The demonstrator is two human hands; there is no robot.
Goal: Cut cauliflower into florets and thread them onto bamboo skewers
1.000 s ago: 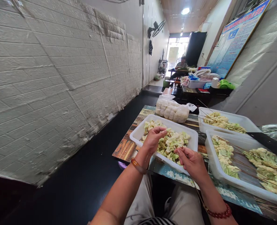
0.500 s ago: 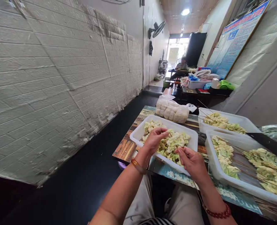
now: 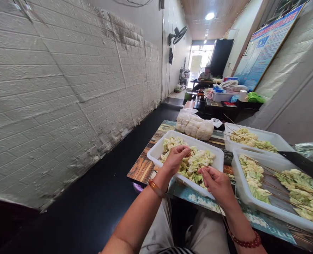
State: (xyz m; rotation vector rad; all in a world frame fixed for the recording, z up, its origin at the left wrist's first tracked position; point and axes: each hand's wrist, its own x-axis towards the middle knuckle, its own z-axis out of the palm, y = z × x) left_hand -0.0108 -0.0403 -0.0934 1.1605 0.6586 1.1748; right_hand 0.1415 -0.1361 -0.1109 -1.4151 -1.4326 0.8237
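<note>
Above a white plastic tub (image 3: 152, 155) of cauliflower florets (image 3: 172, 141), both my hands are close together. My left hand (image 3: 175, 159) is closed in a pinch on a cauliflower floret (image 3: 193, 149) at its fingertips; the fingers partly hide it. A little lower and to the right, my right hand (image 3: 216, 181) is closed around a thin skewer (image 3: 223, 218), whose long end runs down past the wrist. The skewer's tip is hard to make out among the florets.
To the right, a larger white tub (image 3: 247, 203) and another tub behind it (image 3: 283, 139) hold skewered cauliflower. A plastic bag of pale round pieces (image 3: 196, 123) lies behind my tub. A brick-patterned wall (image 3: 79, 88) stands left; a person (image 3: 206, 73) sits far back.
</note>
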